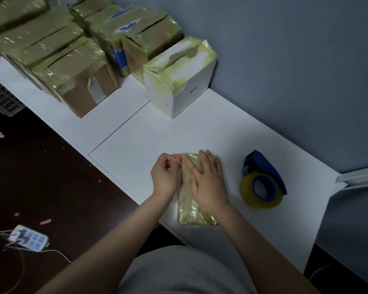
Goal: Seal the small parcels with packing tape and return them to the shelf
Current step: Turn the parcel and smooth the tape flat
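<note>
the small parcel [189, 206], wrapped in glossy yellowish tape, lies flat on the white tabletop [149, 132] near its front edge. the right hand [208, 183] rests flat on it, fingers straight. the left hand [165, 177], fingers curled, pinches the parcel's far left corner. just right of them stands a blue tape dispenser [261, 185]. taped boxes [72, 66] and a white box [179, 81] crowd the far end.

A small parcel [191, 209] is laid flat on the bench [136, 134] near its front edge. The right hand [208, 183] is rested on top of it, and its far left corner is apparently pinched by the left hand [165, 177]. A tape dispenser [262, 183] is set apart to the right. Stacked boxes [72, 66] are ranged behind and to the left. A power strip [29, 237] is left on the floor [40, 166].
</note>
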